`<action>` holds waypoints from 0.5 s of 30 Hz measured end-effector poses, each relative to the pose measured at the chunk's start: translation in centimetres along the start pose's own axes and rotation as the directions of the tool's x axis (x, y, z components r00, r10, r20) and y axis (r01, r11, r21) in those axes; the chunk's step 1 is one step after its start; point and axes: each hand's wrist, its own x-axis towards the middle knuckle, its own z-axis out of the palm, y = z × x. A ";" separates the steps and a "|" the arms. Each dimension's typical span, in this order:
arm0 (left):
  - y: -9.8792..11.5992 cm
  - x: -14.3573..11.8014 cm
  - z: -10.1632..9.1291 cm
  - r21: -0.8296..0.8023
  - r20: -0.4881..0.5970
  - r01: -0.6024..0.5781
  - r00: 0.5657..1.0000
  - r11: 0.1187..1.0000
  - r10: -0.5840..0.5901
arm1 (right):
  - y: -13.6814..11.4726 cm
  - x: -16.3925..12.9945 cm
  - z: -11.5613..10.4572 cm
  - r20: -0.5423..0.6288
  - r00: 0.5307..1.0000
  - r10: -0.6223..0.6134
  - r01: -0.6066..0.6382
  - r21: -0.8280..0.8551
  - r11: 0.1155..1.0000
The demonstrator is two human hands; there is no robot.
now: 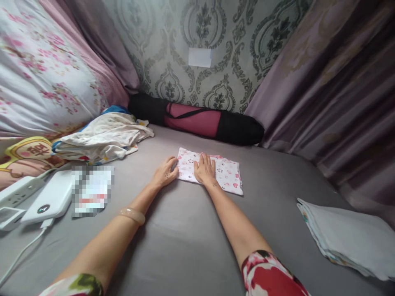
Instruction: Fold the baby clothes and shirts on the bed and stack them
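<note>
Nearest to the camera are the flowered sleeves of the person, the left sleeve [82, 285] at the lower edge and the right sleeve [270, 273] with large red flowers. Both forearms reach forward over a grey sheet [173, 238], and on the left one sits a pale bracelet [133, 215].

The patterned cloth [226, 170], white with small pink and dark figures, lies folded on the sheet in front of the person, near the middle. The right hand [204, 169] is laid flat on it, palm down, with fingers slightly apart. The left hand [166, 170] is at its left edge with bent fingers; I cannot tell if it pinches the edge.

To the left are a white power strip [20, 192], a white power bank [57, 191] with a small round display [43, 209], too small to read, and a white cable [23, 251]. Beside the power bank is a packet [94, 191], blurred into squares, so its label is not readable; only a red band shows. On a yellow printed fabric [31, 144] there is a brown character, which I cannot read with certainty.

Behind lie a crumpled pile of cloth [105, 135] and a long black and dark pink bag [193, 120] along the wall. A folded white cloth [348, 234] lies at the right.
</note>
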 end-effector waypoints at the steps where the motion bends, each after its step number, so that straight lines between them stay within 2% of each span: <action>1: 0.1 0.0 -0.1 -0.001 0.003 -0.005 1.000 1.000 0.005 | -0.3 -0.2 -0.1 0.010 1.000 -0.005 0.005 0.008 1.000; 5: 0.3 0.0 -0.3 -0.015 -0.015 -0.013 1.000 1.000 0.013 | -0.4 -0.6 -0.6 0.007 1.000 0.000 0.000 0.012 1.000; 8: 0.2 0.1 -0.2 -0.029 -0.036 0.024 0.999 0.999 -0.025 | -0.5 -0.1 -0.6 0.035 0.999 0.013 -0.013 0.011 1.000; 11: 0.1 0.2 -0.2 -0.045 -0.047 0.064 0.997 0.997 -0.066 | -1.4 0.6 -0.3 0.039 0.999 0.037 -0.037 0.018 0.999; 15: 0.0 0.3 -0.2 -0.063 -0.060 0.101 0.993 0.993 -0.105 | -2.9 0.6 0.1 0.020 1.000 -0.009 0.008 0.030 1.000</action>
